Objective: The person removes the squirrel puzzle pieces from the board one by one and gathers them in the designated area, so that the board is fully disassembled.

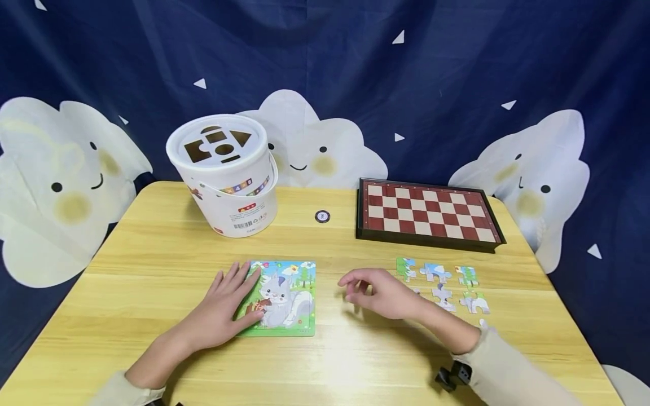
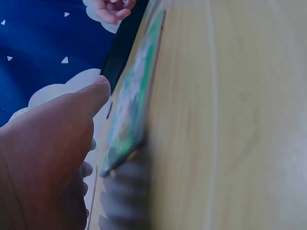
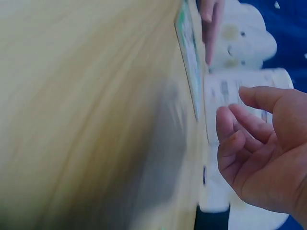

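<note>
A square puzzle board (image 1: 288,301) with a grey squirrel picture lies flat on the table. My left hand (image 1: 215,310) extends over the board's left side, fingers straight and spread, with the thumb across its lower part. Just above the tabletop, to the right of the board, my right hand (image 1: 383,293) has loosely bent fingers and holds nothing; the right wrist view shows the bare palm. Beyond it, several loose jigsaw pieces (image 1: 435,273) lie in two rows, one partly hidden behind the right hand.
A white bucket (image 1: 236,206) with shaped holes in its lid stands at the back left. At the back right lies a red-and-white checkered game board (image 1: 426,211) in a black frame. Between them is a small round dark chip (image 1: 322,216). A dark blue curtain (image 1: 325,51) hangs behind the table.
</note>
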`<state>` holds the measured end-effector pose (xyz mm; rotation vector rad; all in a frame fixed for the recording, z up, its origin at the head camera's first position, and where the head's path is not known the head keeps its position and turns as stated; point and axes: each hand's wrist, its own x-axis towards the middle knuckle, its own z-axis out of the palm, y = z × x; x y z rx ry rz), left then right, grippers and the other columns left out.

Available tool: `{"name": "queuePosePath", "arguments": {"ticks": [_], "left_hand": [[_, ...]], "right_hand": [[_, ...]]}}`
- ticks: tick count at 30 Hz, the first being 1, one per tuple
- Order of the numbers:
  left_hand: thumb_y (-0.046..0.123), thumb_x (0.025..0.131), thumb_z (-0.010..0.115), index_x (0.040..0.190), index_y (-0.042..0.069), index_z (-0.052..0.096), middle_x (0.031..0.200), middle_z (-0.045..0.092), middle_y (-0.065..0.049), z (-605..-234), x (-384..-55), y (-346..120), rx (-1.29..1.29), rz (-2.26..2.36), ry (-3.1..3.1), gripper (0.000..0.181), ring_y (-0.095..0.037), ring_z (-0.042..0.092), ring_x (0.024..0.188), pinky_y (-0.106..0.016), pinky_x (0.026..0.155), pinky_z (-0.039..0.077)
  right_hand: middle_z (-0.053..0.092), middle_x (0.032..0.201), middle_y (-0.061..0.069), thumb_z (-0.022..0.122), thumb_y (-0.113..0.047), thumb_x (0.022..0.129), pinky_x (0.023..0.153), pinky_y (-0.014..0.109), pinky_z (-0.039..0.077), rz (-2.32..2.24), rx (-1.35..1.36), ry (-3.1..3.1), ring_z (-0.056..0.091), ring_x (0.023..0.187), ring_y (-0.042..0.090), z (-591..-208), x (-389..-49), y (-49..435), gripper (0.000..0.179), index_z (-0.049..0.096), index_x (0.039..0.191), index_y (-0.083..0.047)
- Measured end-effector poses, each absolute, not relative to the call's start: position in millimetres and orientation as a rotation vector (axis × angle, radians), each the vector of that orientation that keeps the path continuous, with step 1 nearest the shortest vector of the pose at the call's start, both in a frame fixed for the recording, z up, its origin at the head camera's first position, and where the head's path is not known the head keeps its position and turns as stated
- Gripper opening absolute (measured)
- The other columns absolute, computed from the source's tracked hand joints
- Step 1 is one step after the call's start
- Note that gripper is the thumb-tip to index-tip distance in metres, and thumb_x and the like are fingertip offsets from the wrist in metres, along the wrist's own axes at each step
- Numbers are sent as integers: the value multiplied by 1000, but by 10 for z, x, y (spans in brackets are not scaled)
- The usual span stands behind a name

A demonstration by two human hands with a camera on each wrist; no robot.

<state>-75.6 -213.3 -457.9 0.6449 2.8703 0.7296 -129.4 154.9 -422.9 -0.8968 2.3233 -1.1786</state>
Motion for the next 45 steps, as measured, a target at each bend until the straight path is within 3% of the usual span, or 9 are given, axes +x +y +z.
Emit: {"name": "queuePosePath", "arguments": {"ticks": [9,18,24,30,37,45], "left_hand": [[51,103,53,162,12,27,170,7,-18,-4652,-673,-2155,656,671,2868,76,-43,7,154,-61,121,1],[49,106,46,163,11,24,170,3,-19,-4690,-646,-2124,647,525,2887,71,-41,4,155,-57,122,-3],[47,106,47,162,9,25,169,6,-21,-4698,-649,-2117,659,527,2907,71,-42,6,155,-57,122,-4],[52,107,41,163,12,24,170,3,-18,-4827,-673,-2164,672,504,2930,71,-39,3,156,-49,122,-14],[44,106,49,161,9,29,169,9,-21,-4769,-656,-2127,703,601,2955,69,-41,8,155,-51,122,-11],[43,106,48,162,8,27,169,7,-22,-4798,-651,-2137,714,577,2962,69,-41,4,155,-54,122,-11]], "right_hand": [[67,103,4,69,-6,96,77,23,54,-1168,-935,2278,60,83,8,-4300,-1245,1026,33,66,128,1],[60,91,-5,72,-11,95,68,21,44,-1041,-946,2360,49,74,6,-4380,-1255,700,31,70,124,-3],[65,98,0,73,-11,94,72,19,47,-990,-914,2341,52,77,4,-4389,-1231,539,31,70,124,-2],[62,97,-3,73,-14,94,75,18,46,-914,-902,2350,51,78,4,-4385,-1152,428,32,69,125,-3],[55,86,-9,73,-14,94,72,17,45,-892,-903,2341,47,71,2,-4382,-1126,373,26,69,118,-4],[54,89,-6,76,-10,91,75,18,45,-886,-850,2386,47,76,4,-4402,-1087,321,22,64,110,-9]]}}
